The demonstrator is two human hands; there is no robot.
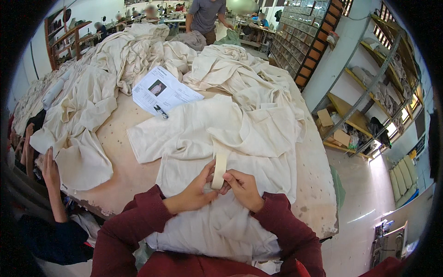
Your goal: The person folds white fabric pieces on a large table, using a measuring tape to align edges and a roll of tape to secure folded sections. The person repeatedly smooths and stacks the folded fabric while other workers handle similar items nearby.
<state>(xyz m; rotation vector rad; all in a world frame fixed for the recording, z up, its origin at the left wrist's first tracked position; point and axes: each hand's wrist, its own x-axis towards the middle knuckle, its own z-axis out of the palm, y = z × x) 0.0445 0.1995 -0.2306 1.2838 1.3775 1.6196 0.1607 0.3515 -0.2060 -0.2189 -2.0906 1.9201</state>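
Note:
My left hand (196, 192) and my right hand (243, 188) hold a roll of cream tape (219, 171) between them. The left fingers lie on its left side and behind it, while the right thumb and fingers pinch its lower right part. Under both hands spreads an off-white cloth garment (187, 128), which hangs over the table's near edge towards my body. Beyond it, a printed paper sheet (166, 91) with a small picture lies flat. Small dark thread snips (160, 111) rest at the sheet's lower edge, beside the cloth.
Cream cloth heaps (138, 52) cover the far side of the wooden table (119, 149). At the left, a co-worker's hand (51, 169) touches draped cloth (84, 159). Another person (204, 15) stands beyond the table. Metal shelving (360, 90) holds boxes at the right.

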